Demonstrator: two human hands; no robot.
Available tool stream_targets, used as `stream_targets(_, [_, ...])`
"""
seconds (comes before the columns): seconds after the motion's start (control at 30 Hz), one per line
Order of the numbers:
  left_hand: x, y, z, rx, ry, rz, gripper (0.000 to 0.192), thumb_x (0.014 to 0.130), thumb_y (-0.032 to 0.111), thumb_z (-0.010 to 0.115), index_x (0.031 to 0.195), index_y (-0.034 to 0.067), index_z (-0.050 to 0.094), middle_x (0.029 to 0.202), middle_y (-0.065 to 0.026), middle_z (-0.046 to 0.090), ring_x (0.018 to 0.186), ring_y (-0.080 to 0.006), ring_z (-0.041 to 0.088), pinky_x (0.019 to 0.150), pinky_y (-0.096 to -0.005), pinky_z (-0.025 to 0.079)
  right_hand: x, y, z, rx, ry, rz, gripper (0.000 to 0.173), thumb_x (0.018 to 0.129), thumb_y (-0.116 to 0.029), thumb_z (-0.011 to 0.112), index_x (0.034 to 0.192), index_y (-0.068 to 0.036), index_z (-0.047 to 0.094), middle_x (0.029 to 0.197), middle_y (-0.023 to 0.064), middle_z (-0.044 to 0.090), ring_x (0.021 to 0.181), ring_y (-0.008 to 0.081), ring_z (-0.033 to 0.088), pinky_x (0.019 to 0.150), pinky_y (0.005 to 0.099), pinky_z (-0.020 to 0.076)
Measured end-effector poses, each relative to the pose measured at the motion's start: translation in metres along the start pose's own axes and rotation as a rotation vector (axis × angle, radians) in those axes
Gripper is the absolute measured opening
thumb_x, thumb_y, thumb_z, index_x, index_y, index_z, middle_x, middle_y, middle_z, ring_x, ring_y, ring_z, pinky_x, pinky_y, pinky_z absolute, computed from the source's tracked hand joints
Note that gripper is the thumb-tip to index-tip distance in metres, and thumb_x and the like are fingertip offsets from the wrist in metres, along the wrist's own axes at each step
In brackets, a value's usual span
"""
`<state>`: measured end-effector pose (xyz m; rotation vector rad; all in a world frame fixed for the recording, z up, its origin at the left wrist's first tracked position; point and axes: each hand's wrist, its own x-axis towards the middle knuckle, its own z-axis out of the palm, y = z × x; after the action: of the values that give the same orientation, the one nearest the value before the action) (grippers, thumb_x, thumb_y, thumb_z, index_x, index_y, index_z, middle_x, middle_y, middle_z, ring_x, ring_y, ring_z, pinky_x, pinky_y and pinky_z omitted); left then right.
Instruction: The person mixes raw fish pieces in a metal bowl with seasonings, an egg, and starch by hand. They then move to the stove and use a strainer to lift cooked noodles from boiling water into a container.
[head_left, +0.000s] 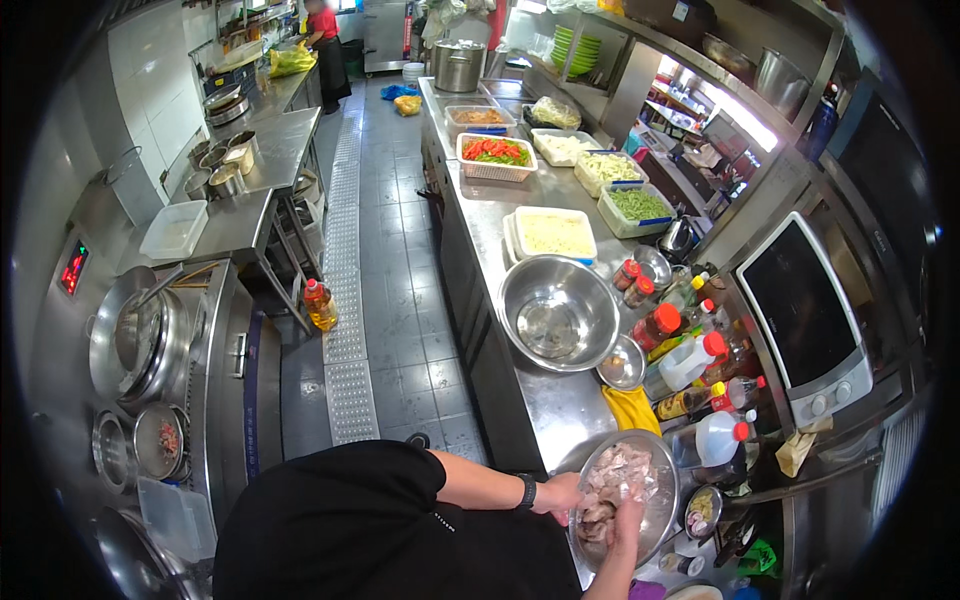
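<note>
A stainless steel bowl (664, 517) on the counter before me holds pale raw meat pieces (619, 469). My left hand (561, 493), below a dark wristwatch (527, 491), is at the bowl's near rim and appears to grip it, with some fingers over the inside. Deep among the meat is my right hand (628, 517); its fingertips are partly hidden, so its grip cannot be made out. Just beyond the bowl lies a yellow cloth (631, 409). A small bowl of cut garlic or onion (703, 511) stands close by on the far side.
A large steel basin (559, 313) and tubs of cut vegetables (637, 204) line the steel counter (551, 409). Sauce bottles (690, 356) crowd its back beneath a microwave (802, 307). Behind me are a wok stove (135, 337) and an oil bottle (321, 305) on the floor. Another person (326, 56) stands far off.
</note>
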<state>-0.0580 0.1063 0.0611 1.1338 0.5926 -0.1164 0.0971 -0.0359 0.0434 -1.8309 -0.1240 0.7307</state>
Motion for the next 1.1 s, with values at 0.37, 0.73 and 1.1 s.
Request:
stream_targets(0.37, [0.051,-0.055,-0.024,0.064,-0.039,-0.149,0.04,0.09,0.032,0.069,0.106,-0.004,0.063,0.077,-0.0175,0.066,0.058,-0.0288,0.069,0.049,-0.0404,0.06,0.126,0.105,-0.132,-0.323,0.154,-0.305,0.035,0.1,-0.018,0.051,0.127,0.002,0.059,0.107,0.0136,0.066,0.098,0.0205,0.063,0.086,0.0312,0.0491])
stream_targets(0.73, [0.03,-0.024,-0.019,-0.066,-0.082,-0.177,0.033,0.088,0.01,0.061,0.118,-0.002,0.058,0.091,-0.0229,0.067,0.06,-0.033,0.069,0.054,-0.0441,0.062,0.104,0.072,-0.039,0.154,-0.191,0.003,0.045,0.099,-0.041,0.05,0.128,-0.009,0.06,0.119,0.0122,0.064,0.1,0.0298,0.065,0.084,0.0458,0.054])
stream_targets(1.1, [0.037,-0.033,-0.019,0.004,-0.015,-0.145,0.03,0.096,0.015,0.053,0.121,-0.002,0.052,0.088,-0.0177,0.065,0.06,-0.0276,0.069,0.051,-0.0376,0.062,-0.029,0.042,0.025,-0.715,-0.156,-0.587,0.103,0.068,-0.015,0.08,0.153,0.004,0.024,0.152,0.0324,0.03,0.14,0.0482,0.029,0.118,0.0474,0.0232])
